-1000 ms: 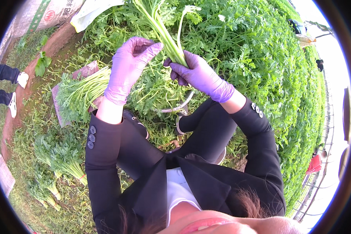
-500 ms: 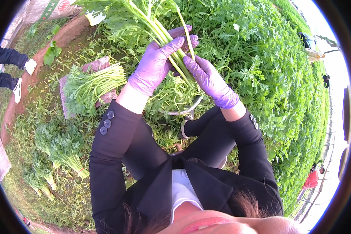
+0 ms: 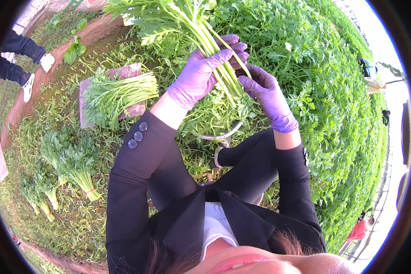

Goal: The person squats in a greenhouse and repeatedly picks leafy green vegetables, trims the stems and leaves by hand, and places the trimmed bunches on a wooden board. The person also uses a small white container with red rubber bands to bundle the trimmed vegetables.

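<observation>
My left hand [image 3: 195, 78], in a purple glove, is closed round a bunch of leafy greens [image 3: 211, 42] with long pale stems and feathery leaves. The leaves point up and away from me, and the cut stem ends hang toward my lap. My right hand [image 3: 270, 96], gloved in purple too, pinches the lower end of a single stem [image 3: 238, 59] at the right side of the bunch. Left of my hands, a loose pile of cut greens [image 3: 123, 93] lies on a pinkish mat [image 3: 131, 70].
Several tied bunches [image 3: 83, 176] lie on the littered ground at the left. Tall growing greens [image 3: 333, 118] fill the right side. A curved pale hoop [image 3: 219, 136] lies before my knees. Another person's legs [image 3: 25, 48] show at far left, beside a bare soil strip.
My right hand has shifted a little right and down, turning at the wrist. My left hand keeps the bunch, which sits slightly farther right in view. The whole view has shifted somewhat.
</observation>
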